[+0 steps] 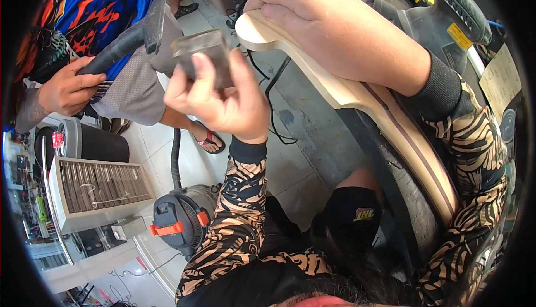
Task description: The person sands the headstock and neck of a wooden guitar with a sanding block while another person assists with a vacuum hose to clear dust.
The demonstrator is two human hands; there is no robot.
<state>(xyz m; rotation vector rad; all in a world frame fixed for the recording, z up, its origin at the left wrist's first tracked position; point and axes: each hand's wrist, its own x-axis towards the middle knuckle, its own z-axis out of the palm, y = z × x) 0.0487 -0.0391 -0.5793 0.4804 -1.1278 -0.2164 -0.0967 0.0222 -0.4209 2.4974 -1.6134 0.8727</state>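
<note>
A small yellow rectangular label [459, 36] sits on the dark grey machine housing [441, 25], up and to the right of the right hand's fingers [279, 5]. Farther right, near the picture's edge, hangs a pale beige paper sheet [501, 81] with dark print, tilted. Far left of the left hand's fingers [204, 70], a small red tag [57, 139] stands beside a grey round canister [84, 139]; its details are too small to tell.
</note>
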